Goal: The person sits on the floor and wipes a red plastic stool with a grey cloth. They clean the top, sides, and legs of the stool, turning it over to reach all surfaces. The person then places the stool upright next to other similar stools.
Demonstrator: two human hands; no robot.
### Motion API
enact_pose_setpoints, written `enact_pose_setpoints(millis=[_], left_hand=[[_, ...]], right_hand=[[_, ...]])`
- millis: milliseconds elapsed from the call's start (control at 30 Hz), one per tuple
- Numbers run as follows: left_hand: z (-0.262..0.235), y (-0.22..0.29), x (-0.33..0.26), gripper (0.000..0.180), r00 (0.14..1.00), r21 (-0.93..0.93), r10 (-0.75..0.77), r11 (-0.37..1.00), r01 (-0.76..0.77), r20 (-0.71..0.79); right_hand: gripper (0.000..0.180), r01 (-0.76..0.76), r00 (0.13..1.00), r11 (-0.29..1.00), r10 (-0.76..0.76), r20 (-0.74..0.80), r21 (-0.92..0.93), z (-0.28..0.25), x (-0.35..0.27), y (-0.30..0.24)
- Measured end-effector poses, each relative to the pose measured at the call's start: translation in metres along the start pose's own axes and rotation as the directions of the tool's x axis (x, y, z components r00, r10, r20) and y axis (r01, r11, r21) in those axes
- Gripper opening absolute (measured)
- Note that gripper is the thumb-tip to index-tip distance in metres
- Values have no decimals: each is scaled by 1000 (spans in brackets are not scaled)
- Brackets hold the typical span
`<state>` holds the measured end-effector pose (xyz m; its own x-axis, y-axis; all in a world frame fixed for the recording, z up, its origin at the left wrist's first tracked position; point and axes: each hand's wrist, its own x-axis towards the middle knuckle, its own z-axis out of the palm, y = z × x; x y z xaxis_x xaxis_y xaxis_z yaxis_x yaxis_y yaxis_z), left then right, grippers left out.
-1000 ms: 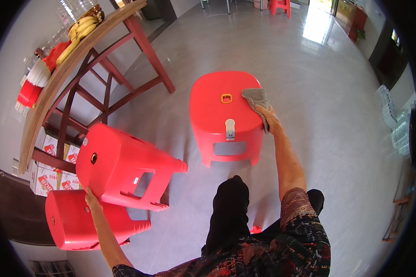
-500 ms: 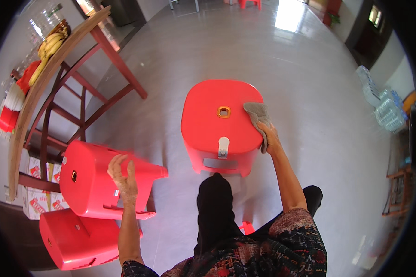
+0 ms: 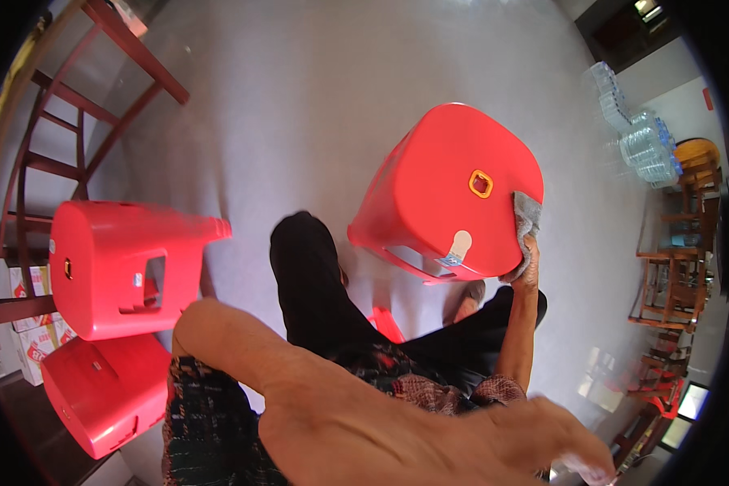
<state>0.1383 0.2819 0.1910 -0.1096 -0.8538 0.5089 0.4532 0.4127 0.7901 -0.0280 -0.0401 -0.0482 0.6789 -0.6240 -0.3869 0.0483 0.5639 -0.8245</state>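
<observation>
Pressing a grey cloth (image 3: pixel 527 231) against the red stool (image 3: pixel 449 190) at centre right, the right hand (image 3: pixel 528 274) grips it closed; a pale oblong label sits on the stool's near edge. The left hand (image 3: pixel 429 433) spreads open, empty, lower centre. Cardboard boxes (image 3: pixel 32 332) sit at the left edge.

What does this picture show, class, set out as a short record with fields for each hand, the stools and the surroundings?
Right hand: right hand presses a grey cloth against the edge of an upright red plastic stool.
Left hand: left hand close to the camera, open, holding nothing.
Other stools: two red plastic stools lying on their sides, one on the other, at the person's left.
Surroundings: dark red wooden table frame; grey tiled floor; stacked water bottles.
</observation>
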Motion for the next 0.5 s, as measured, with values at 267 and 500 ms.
enact_pose_setpoints(millis=[267,500], left_hand=[[27,-9,23,45,990,151,94,986,-78,-105],[41,-14,34,42,975,273,147,957,-98,-164]], right_hand=[[55,49,994,999,-49,-99,3,-47,-53,15],[55,33,984,994,-50,-172,-104,-82,-62,14]])
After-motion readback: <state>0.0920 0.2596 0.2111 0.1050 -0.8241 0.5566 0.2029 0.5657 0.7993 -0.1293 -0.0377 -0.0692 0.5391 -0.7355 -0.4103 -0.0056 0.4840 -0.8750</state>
